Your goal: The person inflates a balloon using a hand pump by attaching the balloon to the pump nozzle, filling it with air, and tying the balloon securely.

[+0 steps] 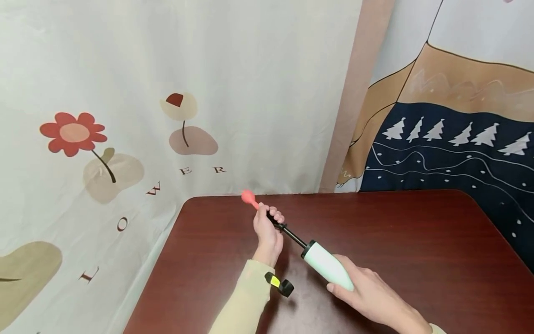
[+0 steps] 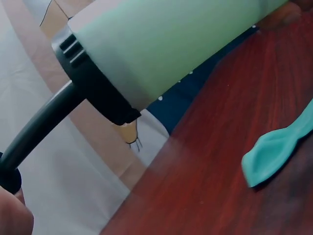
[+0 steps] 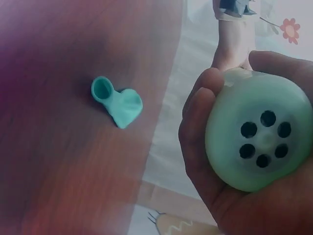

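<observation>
A hand balloon pump [image 1: 327, 264] with a mint-green barrel and a black rod slants over the table. My left hand [image 1: 269, 229] grips its black far end, fingers wrapped round. From that fist sticks a small, limp red balloon [image 1: 248, 197]. My right hand [image 1: 371, 292] is curled round the green barrel; the right wrist view shows the barrel's rounded end [image 3: 266, 139] with a ring of holes in the palm. A length of black rod shows between the left hand and the barrel. Flat on the table lies a teal balloon [image 3: 124, 105], hidden in the head view.
The dark red-brown wooden table [image 1: 208, 260] has rounded back corners. Behind it hangs a pale curtain [image 1: 267, 93] with printed flowers and letters, and at the right a dark blue cloth [image 1: 450, 153] with white trees. A black camera strap [image 1: 279, 284] sits on my left wrist.
</observation>
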{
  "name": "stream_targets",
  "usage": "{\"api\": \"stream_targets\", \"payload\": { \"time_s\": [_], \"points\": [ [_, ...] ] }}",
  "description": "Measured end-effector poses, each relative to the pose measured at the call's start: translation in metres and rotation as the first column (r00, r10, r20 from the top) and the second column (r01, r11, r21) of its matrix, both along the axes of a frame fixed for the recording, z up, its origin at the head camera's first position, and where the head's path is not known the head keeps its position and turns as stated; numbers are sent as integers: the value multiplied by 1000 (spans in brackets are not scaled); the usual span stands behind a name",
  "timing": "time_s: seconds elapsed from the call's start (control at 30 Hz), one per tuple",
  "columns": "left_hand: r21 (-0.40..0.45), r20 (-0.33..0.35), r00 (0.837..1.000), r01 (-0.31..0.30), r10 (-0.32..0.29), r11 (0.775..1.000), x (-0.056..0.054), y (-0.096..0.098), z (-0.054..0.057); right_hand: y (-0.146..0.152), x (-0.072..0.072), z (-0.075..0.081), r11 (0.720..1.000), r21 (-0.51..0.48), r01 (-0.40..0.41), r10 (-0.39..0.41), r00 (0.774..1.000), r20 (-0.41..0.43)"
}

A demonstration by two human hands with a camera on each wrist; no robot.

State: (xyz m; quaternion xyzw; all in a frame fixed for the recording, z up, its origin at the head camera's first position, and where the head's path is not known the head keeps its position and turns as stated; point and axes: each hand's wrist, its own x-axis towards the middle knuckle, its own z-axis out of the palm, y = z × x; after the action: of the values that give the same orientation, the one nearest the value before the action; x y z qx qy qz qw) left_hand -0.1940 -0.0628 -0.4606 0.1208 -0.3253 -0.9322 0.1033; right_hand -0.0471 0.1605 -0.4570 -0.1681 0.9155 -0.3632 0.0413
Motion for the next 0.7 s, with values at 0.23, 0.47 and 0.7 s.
{"api": "stream_targets", "payload": {
  "time_s": [0.23, 0.47, 0.7],
  "points": [
    [72, -35, 991, 133, -131, 989, 14, 15, 0, -11, -7, -7, 999, -33, 36, -36, 999, 5],
    [95, -92, 978, 197, -188, 976, 17, 17, 1, -19, -12, -6, 997, -64, 46, -46, 999, -1],
    [-149, -22, 990, 133, -138, 980, 15, 21, -8, -30, -19, -3, 996, -72, 43, -45, 999, -24]
  ]
}}
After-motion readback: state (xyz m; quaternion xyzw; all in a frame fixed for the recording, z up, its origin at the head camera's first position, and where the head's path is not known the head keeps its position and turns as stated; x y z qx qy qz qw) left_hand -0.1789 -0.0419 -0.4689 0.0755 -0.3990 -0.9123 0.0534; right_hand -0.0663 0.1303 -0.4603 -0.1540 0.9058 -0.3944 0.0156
